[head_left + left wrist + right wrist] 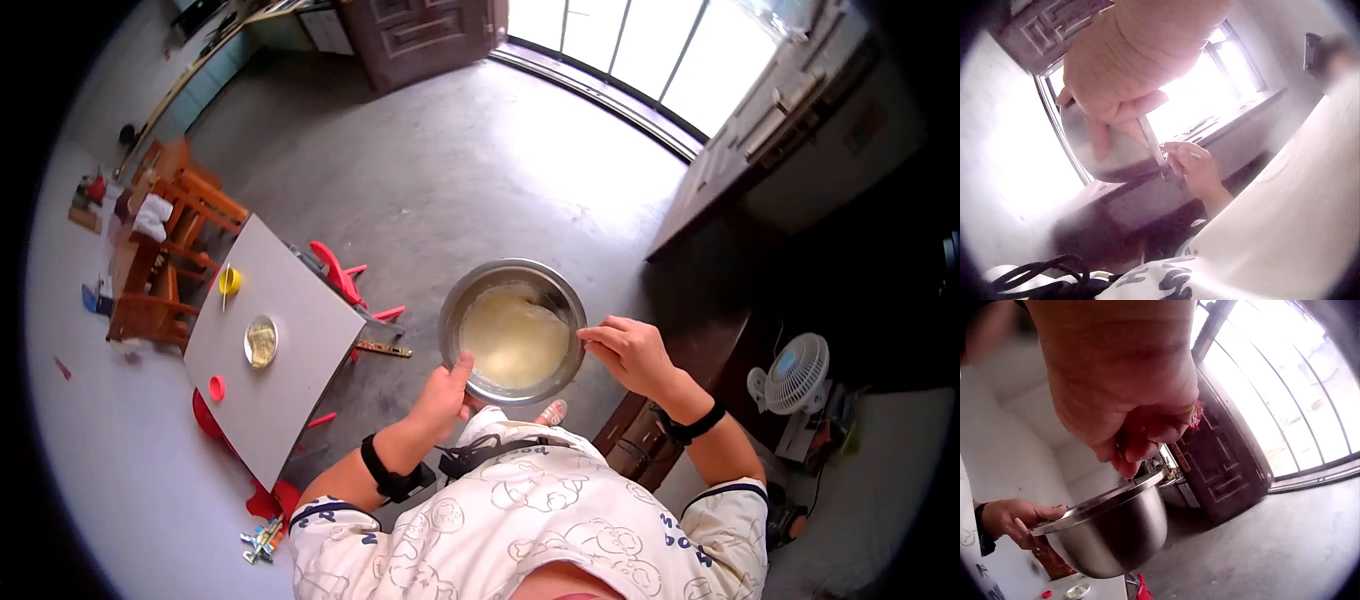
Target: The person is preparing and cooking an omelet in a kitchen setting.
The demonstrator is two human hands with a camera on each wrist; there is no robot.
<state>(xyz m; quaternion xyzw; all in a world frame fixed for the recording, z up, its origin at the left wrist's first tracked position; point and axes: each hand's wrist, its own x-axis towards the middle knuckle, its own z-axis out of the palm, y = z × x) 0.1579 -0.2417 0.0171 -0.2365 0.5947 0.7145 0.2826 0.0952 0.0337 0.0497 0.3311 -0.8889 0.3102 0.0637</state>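
A shiny metal bowl (512, 270) of pale yellow liquid (515, 340) is held up in front of the body. My left hand (443, 400) grips its left side, thumb over the rim and fingers underneath. On the opposite side, my right hand (635, 350) has curled fingers with the tips pinched at the rim. From the right wrist, the bowl's outer wall (1116, 537) shows below that hand (1129, 381), and the left hand (1016, 519) appears across from it. The left wrist view has the left hand (1129, 69) covering part of the bowl.
To the left stands a white table (300, 330) with a small bowl of food (262, 343), a yellow cup (230, 280) and a red lid-like thing (217, 388). Red stools (335, 272) are tucked beside it. A fan (797, 370) stands on the right. Beyond is grey floor (400, 160).
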